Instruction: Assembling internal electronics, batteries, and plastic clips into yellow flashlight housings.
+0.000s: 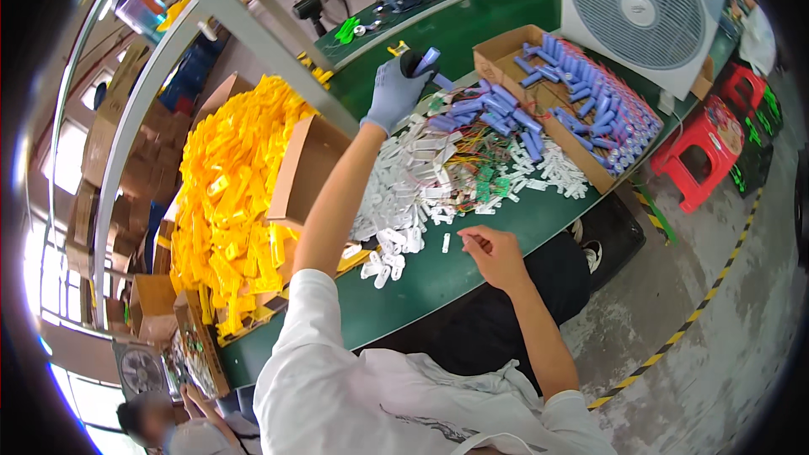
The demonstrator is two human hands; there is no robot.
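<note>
My left hand (394,93), in a grey-blue glove with dark fingertips, reaches over the far side of the green table and is closed on a blue cylindrical battery cell (428,59). Another blue cell (443,82) shows just below its fingers. Bare and held low over the near side, my right hand (497,259) has its fingers curled together, with nothing visible in them. Just left of its fingertips a single small white plastic piece (446,243) lies on the table. Between the hands spreads a heap of white plastic parts (392,177), with wired green circuit boards (489,184) and loose blue cells on it.
Yellow plastic shells (236,194) are piled high at the left, beside a cardboard flap (305,168). A cardboard box (581,147) of blue cells stands at the right, near a large white fan (638,8). Red stools (699,152) are on the floor. Other people work nearby.
</note>
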